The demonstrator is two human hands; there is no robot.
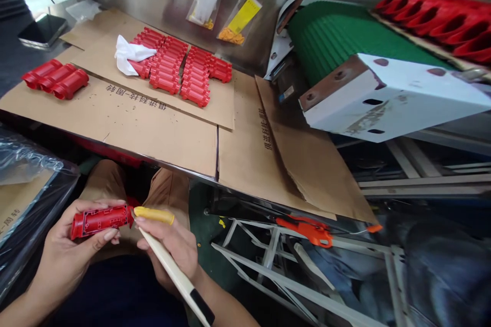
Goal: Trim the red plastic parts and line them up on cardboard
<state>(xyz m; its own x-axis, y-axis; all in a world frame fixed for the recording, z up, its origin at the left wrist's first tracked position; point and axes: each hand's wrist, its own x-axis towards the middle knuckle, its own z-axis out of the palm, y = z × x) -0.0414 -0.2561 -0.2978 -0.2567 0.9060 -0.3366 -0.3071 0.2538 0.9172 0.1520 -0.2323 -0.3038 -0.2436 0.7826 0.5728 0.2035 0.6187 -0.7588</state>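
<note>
Above my lap, my left hand (72, 250) is wrapped round a red plastic tubular part (102, 220) with thin dark outlines on its side. My right hand (172, 245) grips a slim cream-handled tool (169, 263) with a black butt end, like a pen. A yellow finger cot (153, 214) covers one finger of that hand. The tool's tip meets the right end of the red part; its exact shape is too small to make out. On the bench, rows of similar red parts (166, 69) lie together, with a white cloth (132, 55) over their left corner.
Cardboard sheets (172, 138) cover the bench. Three red parts (57, 79) lie at its left, near a phone (43, 30). Bags of finger cots (240, 20) lie at the back. A green conveyor belt (337, 36) carries more red parts (441, 20). Orange-handled scissors (307, 230) are below.
</note>
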